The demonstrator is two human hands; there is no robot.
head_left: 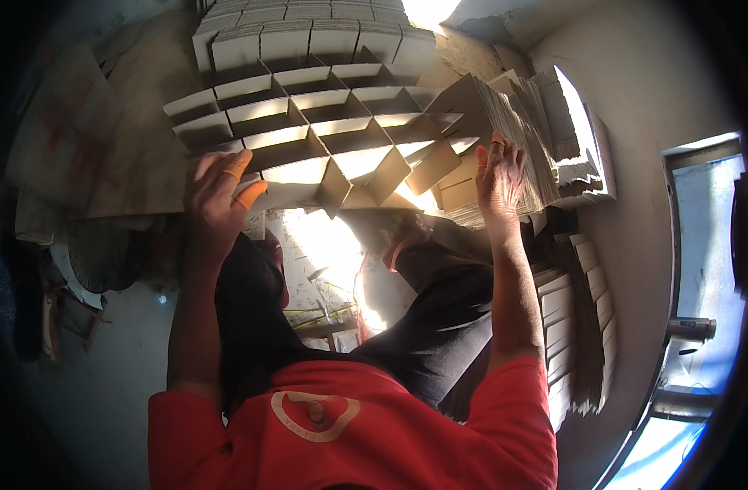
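A grid of interlocked cardboard divider strips (pixel 330 139) lies in front of me, its cells standing upright. At its near left corner is my left hand (pixel 214 196), with orange covers on the thumb and a finger. Its fingers curl over the end of the near strip and the thumb rests by its face; the exact contact is partly hidden. My right hand (pixel 503 184) is at the grid's right end, against a stack of flat cardboard sheets (pixel 513 122). Its fingers are apart, with orange covers on thumb and a finger, and no separate piece shows in it.
Packed rows of cardboard pieces (pixel 284 45) stand behind the grid. More bundles (pixel 566 114) lean by the wall at the right, and others (pixel 558 327) are piled beside my right leg. A brown board surface (pixel 137 163) extends left. Strong sunlight falls on the floor (pixel 329 245) between my legs.
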